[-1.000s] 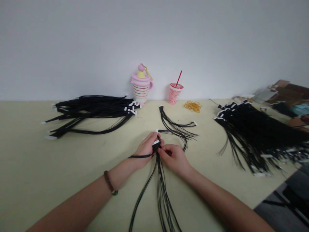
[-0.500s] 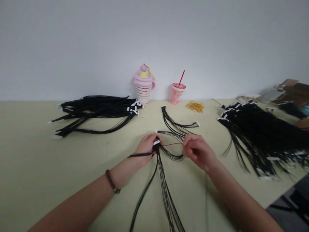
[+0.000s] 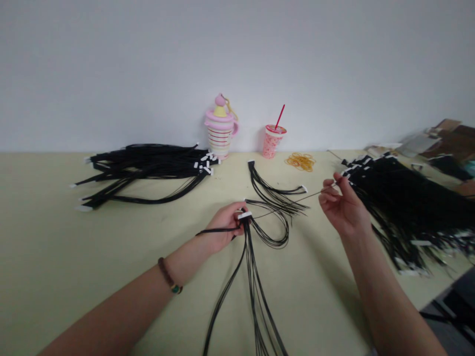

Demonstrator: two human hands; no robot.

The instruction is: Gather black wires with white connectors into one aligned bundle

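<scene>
My left hand (image 3: 222,227) is closed around the white-topped black connector of a wire harness (image 3: 245,217). Black wires hang from it toward me, and others loop to its right. In my right hand (image 3: 343,202), thumb and fingertips pinch the end of one thin black wire (image 3: 311,196), which stretches in a nearly straight line from the connector. A second, smaller bunch of black wires (image 3: 265,190), with a connector at its top, lies on the table just beyond the loop. Part of the held connector is hidden by my left fingers.
A pile of black harnesses (image 3: 148,163) lies at the back left, and a larger one (image 3: 404,198) at the right. Against the wall stand a pink striped mug (image 3: 219,133) and a cup with a red straw (image 3: 272,142). Yellow rubber bands (image 3: 300,161) lie beside the cup.
My right hand has moved right and away from me, drawing the thin wire out long and straight. My left hand stays on the connector, nearly in place.
</scene>
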